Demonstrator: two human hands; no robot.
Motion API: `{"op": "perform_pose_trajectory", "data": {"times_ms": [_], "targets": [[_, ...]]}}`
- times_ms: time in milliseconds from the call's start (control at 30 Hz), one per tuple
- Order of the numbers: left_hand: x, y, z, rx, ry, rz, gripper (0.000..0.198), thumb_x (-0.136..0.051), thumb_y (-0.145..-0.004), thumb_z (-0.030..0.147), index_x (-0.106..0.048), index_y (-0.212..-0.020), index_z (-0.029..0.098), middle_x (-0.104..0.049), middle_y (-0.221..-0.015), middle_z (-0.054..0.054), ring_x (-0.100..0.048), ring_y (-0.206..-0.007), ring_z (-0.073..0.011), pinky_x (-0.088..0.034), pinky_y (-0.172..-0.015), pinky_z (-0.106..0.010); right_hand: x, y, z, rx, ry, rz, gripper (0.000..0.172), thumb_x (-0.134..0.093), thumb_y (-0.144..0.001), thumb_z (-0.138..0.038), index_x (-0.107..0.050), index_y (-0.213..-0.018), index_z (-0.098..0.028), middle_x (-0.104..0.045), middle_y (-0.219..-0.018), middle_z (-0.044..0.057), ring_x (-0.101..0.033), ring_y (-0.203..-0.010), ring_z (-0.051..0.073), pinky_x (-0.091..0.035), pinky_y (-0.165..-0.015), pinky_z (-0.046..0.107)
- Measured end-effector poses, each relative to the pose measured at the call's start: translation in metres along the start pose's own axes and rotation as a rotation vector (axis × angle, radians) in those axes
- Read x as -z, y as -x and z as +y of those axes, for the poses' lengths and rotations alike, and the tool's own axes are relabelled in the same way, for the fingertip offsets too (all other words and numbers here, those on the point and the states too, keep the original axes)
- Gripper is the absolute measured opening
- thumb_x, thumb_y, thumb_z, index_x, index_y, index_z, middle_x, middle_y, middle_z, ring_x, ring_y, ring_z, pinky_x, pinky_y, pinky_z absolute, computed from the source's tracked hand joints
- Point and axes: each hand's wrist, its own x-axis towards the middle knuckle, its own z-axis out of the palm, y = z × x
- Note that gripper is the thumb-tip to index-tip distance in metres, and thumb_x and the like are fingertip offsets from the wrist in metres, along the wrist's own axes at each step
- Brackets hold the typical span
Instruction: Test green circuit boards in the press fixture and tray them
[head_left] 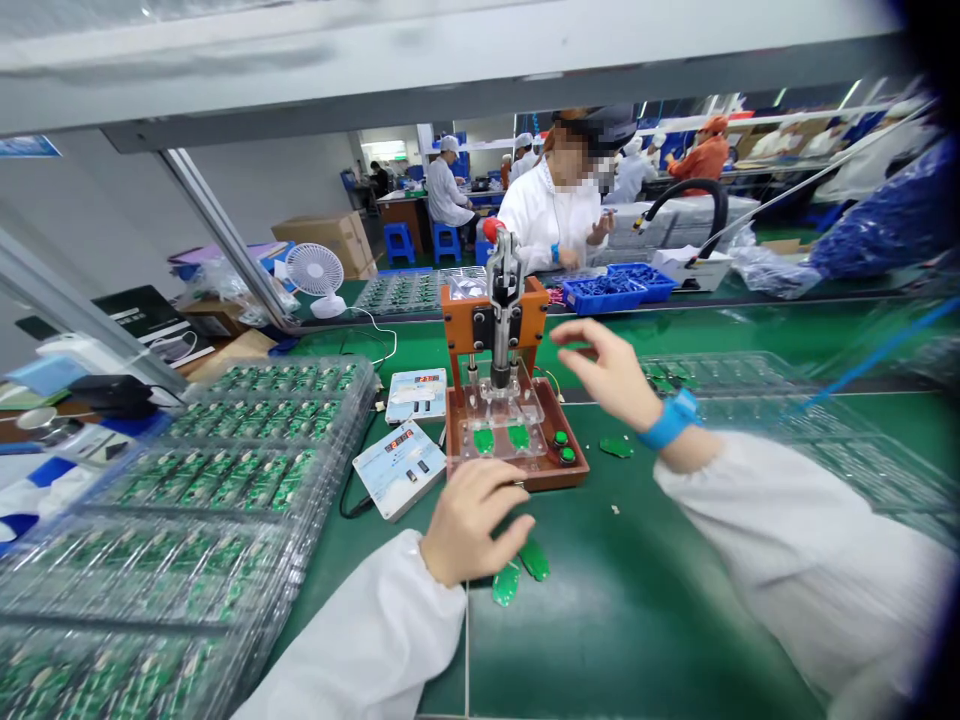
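Note:
My left hand [474, 518] rests on the green mat in front of an orange test jig [504, 400], fingers curled over two small green circuit boards [521, 572] that stick out beneath it. My right hand [609, 372] hovers to the right of the jig's lever, fingers spread and holding nothing; a blue wrist strap [670, 419] is on that wrist. Two green boards [500, 438] lie under the jig's clear plate. Another loose board [616, 447] lies on the mat right of the jig.
Stacked clear trays of green boards [225, 470] fill the left. Two small meter boxes [401, 465] sit left of the jig. Empty clear trays [825, 440] lie at right. A white fan [316, 272], blue bins [619, 287] and a person opposite are behind.

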Motion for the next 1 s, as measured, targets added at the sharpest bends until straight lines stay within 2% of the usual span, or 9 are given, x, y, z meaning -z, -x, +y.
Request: {"op": "perform_pose_trajectory", "data": {"times_ms": [167,233,333,400,467,567,667,800,1000], "targets": [[-0.020,0.007,0.005,-0.104,0.014,-0.232,0.023,-0.060,-0.096,0.030,-0.068,-0.113,0.018,-0.066,-0.134,-0.014,-0.055,-0.135,-0.0293,-0.044,-0.116,-0.052,-0.004,-0.086,-0.023,0.129,-0.102,0.136,0.026,-0.063,-0.093,-0.026,-0.062,-0.118,-0.020,-0.069,-0.123,0.007,-0.064,-0.119,0.022,-0.051,-0.108,0.041],[-0.021,0.009,0.000,-0.103,0.039,-0.234,0.022,-0.061,-0.096,0.031,-0.068,-0.111,0.017,-0.065,-0.136,-0.015,-0.054,-0.135,-0.0292,-0.046,-0.115,-0.050,-0.011,-0.115,-0.043,0.080,-0.141,0.040,0.022,-0.057,-0.102,-0.034,-0.064,-0.115,-0.018,-0.071,-0.119,0.005,-0.065,-0.118,0.020,-0.048,-0.112,0.042],[-0.018,0.010,-0.004,-0.088,0.069,-0.231,0.020,-0.062,-0.095,0.030,-0.069,-0.110,0.017,-0.065,-0.135,-0.014,-0.056,-0.133,-0.0286,-0.049,-0.112,-0.047,-0.019,-0.144,-0.083,-0.134,-0.293,-0.155,0.040,-0.037,-0.112,-0.036,-0.063,-0.108,-0.007,-0.075,-0.099,0.005,-0.069,-0.098,0.015,-0.051,-0.107,0.044],[-0.017,0.010,-0.003,-0.059,0.080,-0.247,0.019,-0.062,-0.096,0.029,-0.069,-0.109,0.018,-0.066,-0.135,-0.013,-0.057,-0.133,-0.0280,-0.050,-0.112,-0.047,-0.019,-0.148,-0.109,-0.180,-0.370,-0.128,0.038,-0.032,-0.113,-0.029,-0.059,-0.118,-0.002,-0.074,-0.089,0.003,-0.068,-0.089,0.013,-0.055,-0.101,0.043],[-0.017,0.009,-0.002,-0.036,0.088,-0.263,0.018,-0.061,-0.097,0.030,-0.069,-0.109,0.019,-0.066,-0.134,-0.013,-0.056,-0.133,-0.0280,-0.049,-0.112,-0.048,-0.015,-0.138,-0.131,-0.113,-0.395,-0.038,0.031,-0.036,-0.112,-0.022,-0.054,-0.129,-0.004,-0.072,-0.089,0.000,-0.067,-0.087,0.010,-0.058,-0.095,0.036],[-0.018,0.009,-0.001,-0.034,0.098,-0.252,0.018,-0.061,-0.097,0.030,-0.070,-0.108,0.019,-0.067,-0.132,-0.013,-0.057,-0.132,-0.0281,-0.049,-0.112,-0.048,-0.006,-0.096,-0.148,0.154,-0.348,0.071,0.024,-0.047,-0.108,-0.020,-0.057,-0.129,-0.014,-0.071,-0.109,0.001,-0.067,-0.091,0.010,-0.059,-0.090,0.026],[-0.019,0.009,-0.001,-0.048,0.092,-0.232,0.017,-0.061,-0.097,0.028,-0.070,-0.106,0.018,-0.068,-0.129,-0.012,-0.058,-0.131,-0.0269,-0.050,-0.112,-0.046,-0.003,-0.043,-0.149,0.345,-0.194,0.156,0.025,-0.050,-0.107,-0.027,-0.061,-0.129,-0.024,-0.067,-0.126,0.001,-0.067,-0.113,0.020,-0.057,-0.104,0.036],[-0.019,0.009,-0.002,-0.055,0.082,-0.247,0.017,-0.059,-0.098,0.027,-0.070,-0.106,0.018,-0.068,-0.129,-0.011,-0.057,-0.132,-0.0268,-0.049,-0.113,-0.046,-0.005,0.000,-0.141,0.367,-0.085,0.150,0.029,-0.050,-0.106,-0.029,-0.062,-0.132,-0.029,-0.068,-0.127,0.000,-0.063,-0.123,0.026,-0.051,-0.114,0.049],[-0.018,0.007,-0.001,-0.039,0.090,-0.262,0.016,-0.059,-0.097,0.025,-0.070,-0.107,0.018,-0.068,-0.130,-0.010,-0.056,-0.132,-0.0263,-0.048,-0.113,-0.045,-0.010,0.011,-0.128,0.275,-0.202,0.136,0.024,-0.057,-0.103,-0.034,-0.069,-0.124,-0.030,-0.070,-0.125,0.000,-0.065,-0.120,0.025,-0.054,-0.111,0.047]]}}
